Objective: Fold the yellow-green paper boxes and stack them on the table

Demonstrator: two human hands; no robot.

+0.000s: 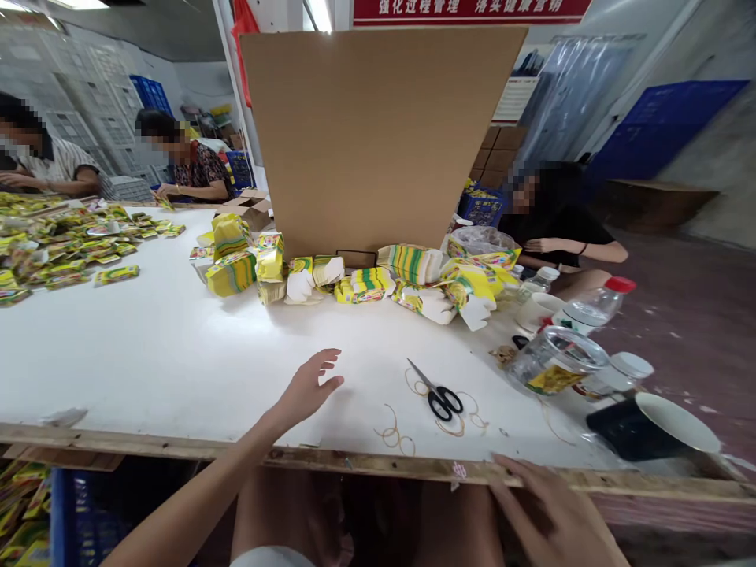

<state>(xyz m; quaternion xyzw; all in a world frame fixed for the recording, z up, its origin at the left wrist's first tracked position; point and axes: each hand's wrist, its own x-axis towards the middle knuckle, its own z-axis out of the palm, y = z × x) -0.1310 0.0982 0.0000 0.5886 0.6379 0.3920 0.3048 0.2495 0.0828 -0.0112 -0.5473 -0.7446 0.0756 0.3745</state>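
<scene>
My left hand hovers over the white tabletop, its fingers apart with nothing in them. At the table's front edge, my right hand is smeared by motion, and its fingers are hard to make out. Between the hands lie black-handled scissors, blades pointing away to the left. Around them are several loose rubber bands. Farther back, stacks of flat yellow-green printed cartons lie in a row, some with white flaps showing.
Behind the cartons stands a large cardboard panel. Plastic bottles, a clear jar and a dark mug crowd the right edge. Many small packs are heaped at left, where two people sit. Another person sits at right. A blue crate stands below left.
</scene>
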